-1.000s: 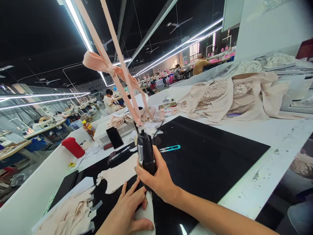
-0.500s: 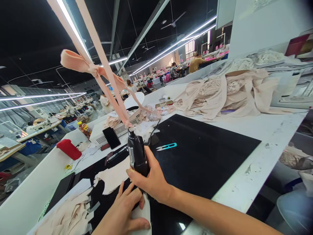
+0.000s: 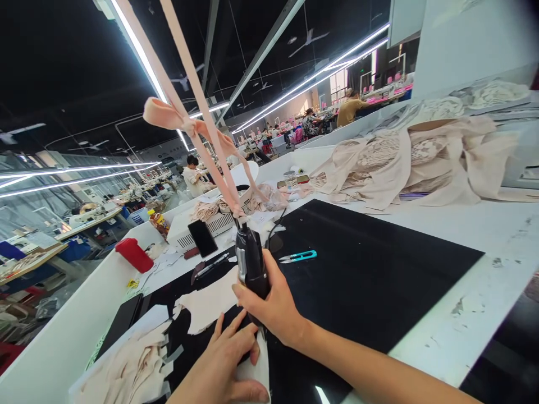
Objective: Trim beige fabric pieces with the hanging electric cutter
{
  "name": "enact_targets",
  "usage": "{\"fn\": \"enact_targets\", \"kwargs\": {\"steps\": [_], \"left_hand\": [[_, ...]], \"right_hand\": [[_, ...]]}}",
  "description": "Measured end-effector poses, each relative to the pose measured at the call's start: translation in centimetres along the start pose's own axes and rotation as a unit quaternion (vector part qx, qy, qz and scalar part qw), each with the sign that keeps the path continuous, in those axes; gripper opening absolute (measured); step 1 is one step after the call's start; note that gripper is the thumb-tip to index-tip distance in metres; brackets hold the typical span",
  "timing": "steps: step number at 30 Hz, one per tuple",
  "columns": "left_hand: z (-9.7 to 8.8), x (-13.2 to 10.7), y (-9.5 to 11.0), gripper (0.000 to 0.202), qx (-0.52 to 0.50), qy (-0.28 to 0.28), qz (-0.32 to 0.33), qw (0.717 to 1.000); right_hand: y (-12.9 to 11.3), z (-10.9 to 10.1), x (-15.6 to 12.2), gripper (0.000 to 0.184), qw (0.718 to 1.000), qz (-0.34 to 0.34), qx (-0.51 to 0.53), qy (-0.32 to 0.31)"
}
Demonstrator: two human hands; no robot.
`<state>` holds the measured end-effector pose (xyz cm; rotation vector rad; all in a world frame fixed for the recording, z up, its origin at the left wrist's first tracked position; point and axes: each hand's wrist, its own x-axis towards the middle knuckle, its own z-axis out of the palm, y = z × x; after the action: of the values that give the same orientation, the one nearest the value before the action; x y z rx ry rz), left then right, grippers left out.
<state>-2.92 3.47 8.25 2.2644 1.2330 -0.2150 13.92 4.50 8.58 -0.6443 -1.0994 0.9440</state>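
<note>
My right hand (image 3: 275, 306) is wrapped round a black handheld electric tool (image 3: 251, 261). The tool stands upright on the black mat, and its lower end is hidden behind my fingers. Peach fabric strips (image 3: 210, 140) run up from its top, knotted partway. Close beside it, my left hand (image 3: 229, 359) lies with fingers spread, pressing on a small pale fabric piece (image 3: 257, 367) beneath it. Just beyond my left fingers lies another pale cut fabric piece (image 3: 208, 303). Turquoise thread snips (image 3: 300, 256) rest on the mat to the right of the tool.
The black mat (image 3: 370, 275) covers much of the white table. Stacked pale pieces (image 3: 130, 359) lie front left; a large fabric pile (image 3: 404, 163) sits back right. A phone (image 3: 202, 238) leans on a white box (image 3: 181, 238). A red cup (image 3: 135, 255) lies tipped at left.
The camera view has turned slightly left, so the scene sits further right. My right hand keeps its hold on the tool, and my left hand stays flat on the fabric piece.
</note>
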Motion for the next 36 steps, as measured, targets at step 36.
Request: {"fn": "enact_targets", "kwargs": {"steps": [36], "left_hand": [[2.4, 0.8, -1.5, 0.045, -0.083, 0.079, 0.124, 0.986]], "right_hand": [[-0.1, -1.9, -2.8, 0.043, 0.999, 0.019, 0.036, -0.01]]}}
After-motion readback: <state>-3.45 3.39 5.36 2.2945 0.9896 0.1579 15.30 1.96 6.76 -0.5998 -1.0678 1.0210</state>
